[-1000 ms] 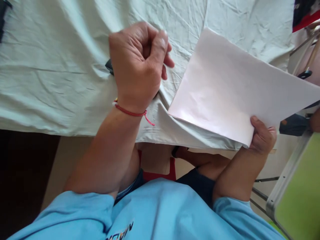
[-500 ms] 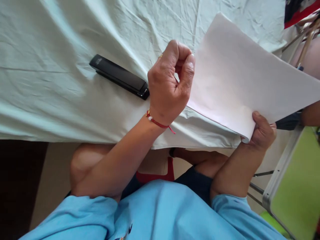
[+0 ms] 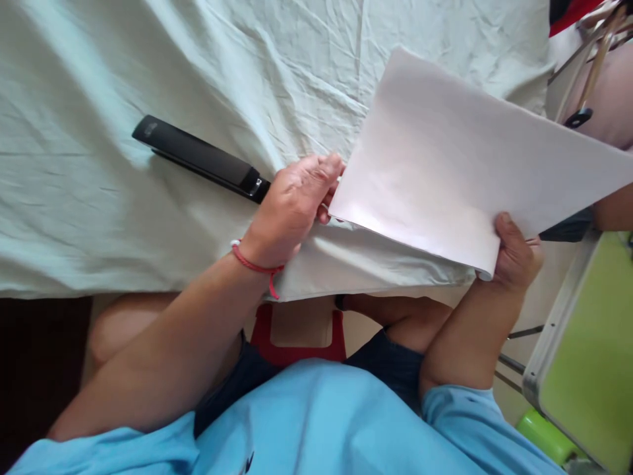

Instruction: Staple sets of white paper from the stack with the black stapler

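- Over the cloth-covered table [image 3: 188, 224] lies white paper [image 3: 435, 152], blank on its upper face, gently bowed, its near edge curling at one corner.
- Right hand [image 3: 517, 257] grips that corner, thumb on top.
- Left hand [image 3: 297, 201], fingers bent, meets the opposite edge; whether it grips, I cannot tell.
- Black stapler [image 3: 198, 155] beside it.

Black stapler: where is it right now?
In the head view, the black stapler lies on the pale cloth, left of the paper, one end by the left hand.
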Action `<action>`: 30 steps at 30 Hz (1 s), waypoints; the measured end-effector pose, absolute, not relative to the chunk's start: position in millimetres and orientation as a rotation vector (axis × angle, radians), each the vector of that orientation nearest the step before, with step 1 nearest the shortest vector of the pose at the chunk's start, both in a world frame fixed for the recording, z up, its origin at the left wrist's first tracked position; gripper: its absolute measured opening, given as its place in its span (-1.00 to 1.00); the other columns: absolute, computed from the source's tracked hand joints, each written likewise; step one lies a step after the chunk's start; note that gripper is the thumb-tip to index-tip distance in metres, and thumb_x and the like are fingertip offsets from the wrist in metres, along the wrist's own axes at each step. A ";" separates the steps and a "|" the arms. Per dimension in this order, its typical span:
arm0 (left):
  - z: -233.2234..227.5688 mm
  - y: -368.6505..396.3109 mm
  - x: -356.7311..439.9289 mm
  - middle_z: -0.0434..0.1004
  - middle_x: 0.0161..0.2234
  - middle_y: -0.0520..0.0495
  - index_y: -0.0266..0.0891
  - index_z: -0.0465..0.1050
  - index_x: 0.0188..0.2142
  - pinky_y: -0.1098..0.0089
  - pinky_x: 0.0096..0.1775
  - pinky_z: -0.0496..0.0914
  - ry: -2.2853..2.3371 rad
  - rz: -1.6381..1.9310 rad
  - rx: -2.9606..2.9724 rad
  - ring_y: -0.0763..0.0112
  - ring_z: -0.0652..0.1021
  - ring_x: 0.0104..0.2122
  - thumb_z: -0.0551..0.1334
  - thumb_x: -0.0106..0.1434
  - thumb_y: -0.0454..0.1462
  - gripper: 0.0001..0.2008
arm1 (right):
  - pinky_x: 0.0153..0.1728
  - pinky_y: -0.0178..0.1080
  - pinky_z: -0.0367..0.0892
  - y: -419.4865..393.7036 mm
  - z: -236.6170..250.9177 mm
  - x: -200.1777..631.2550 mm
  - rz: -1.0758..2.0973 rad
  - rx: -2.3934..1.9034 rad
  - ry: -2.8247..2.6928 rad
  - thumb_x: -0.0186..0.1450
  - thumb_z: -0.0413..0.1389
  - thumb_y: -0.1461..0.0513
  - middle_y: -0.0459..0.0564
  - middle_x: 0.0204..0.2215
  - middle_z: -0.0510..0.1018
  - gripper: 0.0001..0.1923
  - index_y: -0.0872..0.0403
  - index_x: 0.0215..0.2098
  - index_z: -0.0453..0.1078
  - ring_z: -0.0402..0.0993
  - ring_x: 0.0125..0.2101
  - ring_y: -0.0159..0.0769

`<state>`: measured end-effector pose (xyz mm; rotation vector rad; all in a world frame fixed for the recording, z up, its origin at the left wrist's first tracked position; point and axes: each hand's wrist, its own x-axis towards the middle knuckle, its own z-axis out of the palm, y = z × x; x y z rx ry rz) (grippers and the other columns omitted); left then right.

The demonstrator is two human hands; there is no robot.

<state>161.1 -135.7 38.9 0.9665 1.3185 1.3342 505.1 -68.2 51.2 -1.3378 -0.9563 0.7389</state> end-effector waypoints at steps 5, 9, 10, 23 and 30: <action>51.6 -138.9 151.8 0.59 -0.45 0.00 -0.11 0.61 -0.37 0.32 -0.48 0.38 1.448 1.162 1.036 0.35 0.48 -0.51 0.42 0.30 -0.24 -0.90 | 0.26 -0.06 0.71 -70.7 48.3 507.7 0.812 -1.459 -0.919 -0.11 0.67 0.14 -0.03 -0.14 0.83 -0.47 0.07 -0.22 0.66 0.78 -0.05 -0.19; 57.1 -147.4 142.5 0.45 -0.55 0.06 -0.11 0.52 -0.50 0.34 -0.46 0.30 1.678 1.118 1.204 0.40 0.37 -0.51 0.39 0.38 -0.18 -0.70 | 0.03 -0.16 0.75 -71.4 47.4 507.1 0.985 -1.504 -0.953 -0.18 0.70 0.17 0.04 -0.20 0.84 -0.41 0.12 -0.22 0.68 0.76 -0.18 -0.23; 58.3 -149.7 139.5 0.45 -0.55 0.06 -0.11 0.50 -0.52 0.34 -0.45 0.30 1.676 1.114 1.243 0.40 0.37 -0.51 0.38 0.38 -0.17 -0.68 | 0.00 -0.18 0.74 -71.6 47.4 506.2 1.010 -1.502 -0.959 -0.18 0.71 0.17 0.03 -0.21 0.84 -0.41 0.12 -0.21 0.69 0.76 -0.19 -0.24; 96.4 -169.4 124.0 0.33 -0.68 0.10 -0.13 0.48 -0.50 0.40 -0.52 0.15 1.614 0.641 1.012 0.43 0.30 -0.62 0.36 0.35 -0.10 -0.69 | 0.15 -0.15 0.71 -74.5 46.5 490.0 0.999 -1.403 -0.991 -0.09 0.68 0.21 -0.06 -0.17 0.86 -0.56 0.02 -0.25 0.74 0.76 -0.14 -0.27; 88.3 -187.2 117.7 0.47 -0.59 0.06 -0.13 0.53 -0.41 0.41 -0.47 0.26 1.551 0.737 0.962 0.37 0.42 -0.54 0.42 0.32 -0.04 -0.71 | 0.27 -0.05 0.68 -80.7 49.3 477.9 0.978 -1.360 -0.952 -0.08 0.66 0.23 -0.03 -0.15 0.86 -0.52 0.06 -0.20 0.73 0.76 -0.11 -0.24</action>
